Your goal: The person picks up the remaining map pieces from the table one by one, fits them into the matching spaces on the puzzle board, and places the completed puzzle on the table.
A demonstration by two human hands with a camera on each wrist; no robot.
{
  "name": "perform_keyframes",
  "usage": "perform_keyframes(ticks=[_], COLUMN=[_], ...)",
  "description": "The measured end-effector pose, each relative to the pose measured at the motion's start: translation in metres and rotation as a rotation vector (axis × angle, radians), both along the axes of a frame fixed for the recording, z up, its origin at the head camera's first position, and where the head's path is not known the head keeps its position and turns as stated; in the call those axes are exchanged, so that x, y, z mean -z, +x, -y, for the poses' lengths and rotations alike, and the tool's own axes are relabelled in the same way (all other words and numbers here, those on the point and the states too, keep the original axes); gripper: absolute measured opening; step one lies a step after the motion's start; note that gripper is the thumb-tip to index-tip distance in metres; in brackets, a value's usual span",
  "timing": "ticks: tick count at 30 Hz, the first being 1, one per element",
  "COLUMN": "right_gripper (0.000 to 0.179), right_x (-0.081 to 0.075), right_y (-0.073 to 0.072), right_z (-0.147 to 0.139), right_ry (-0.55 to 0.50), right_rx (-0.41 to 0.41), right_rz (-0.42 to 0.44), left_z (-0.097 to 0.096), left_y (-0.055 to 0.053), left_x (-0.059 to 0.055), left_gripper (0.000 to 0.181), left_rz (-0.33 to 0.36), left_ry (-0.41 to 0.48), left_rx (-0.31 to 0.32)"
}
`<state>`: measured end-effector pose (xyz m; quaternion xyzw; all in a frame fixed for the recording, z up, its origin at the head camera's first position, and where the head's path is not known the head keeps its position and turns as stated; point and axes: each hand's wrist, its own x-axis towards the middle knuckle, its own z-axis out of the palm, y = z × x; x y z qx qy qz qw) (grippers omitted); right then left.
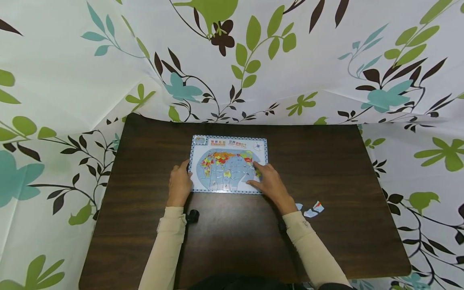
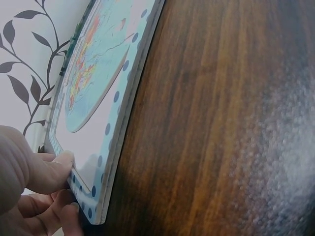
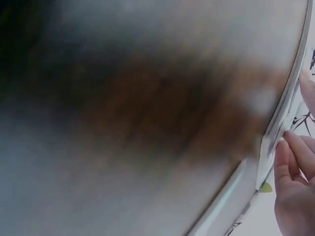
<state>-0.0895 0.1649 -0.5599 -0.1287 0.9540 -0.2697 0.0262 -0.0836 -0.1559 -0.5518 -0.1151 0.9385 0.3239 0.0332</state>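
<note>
- Sleeves [image 1: 163, 245], pale cream, cover both forearms, reaching in from the near side.
- A black device [image 1: 193, 216] sits at the inner side of the left wrist.
- Loose pieces [image 1: 311, 213], mostly pale blue, lie beside the right wrist on the dark wood table [image 1: 348, 173]; one bears a patch of red.
- The right hand [image 1: 272, 183] reaches over the right edge of the board [image 1: 197, 151], thumb and forefinger wide apart, with map showing between them; the other fingers cannot be made out.
- The left hand [image 1: 180, 183] grips the board's left edge: thumb on the dotted border, fingers curled below it.
- The board is between the hands, towards the table's far side; whether its near-left corner is raised cannot be told.
- Its map [image 1: 226, 163] has a pale gap at lower right, near the right thumb.
- White cloth [image 1: 308, 72] with green, blue and dark leaves hangs behind the table.
</note>
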Motion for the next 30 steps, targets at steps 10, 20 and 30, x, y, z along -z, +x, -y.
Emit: perform_keyframes(ticks=[10,20,30], right_gripper=[0.077,0.072,0.069], right_x=[-0.0099,-0.0068,-0.0008], right_y=[-0.0005,0.0031,0.0031], right_z=[0.0026,-0.0008,0.002], right_ry=[0.085,0.062,0.028], right_rx=[-0.034,-0.019,-0.004], right_rz=[0.044,0.026,-0.066], left_z=[0.0001,-0.0011,-0.0008], left_y=[0.0014,-0.001,-0.0024], left_x=[-0.0014,-0.002,-0.0018], left_gripper=[0.047,0.047,0.048], left_rz=[-0.023,0.002,0.004], left_ry=[0.002,0.007,0.004], left_rx=[0.009,0.017,0.015])
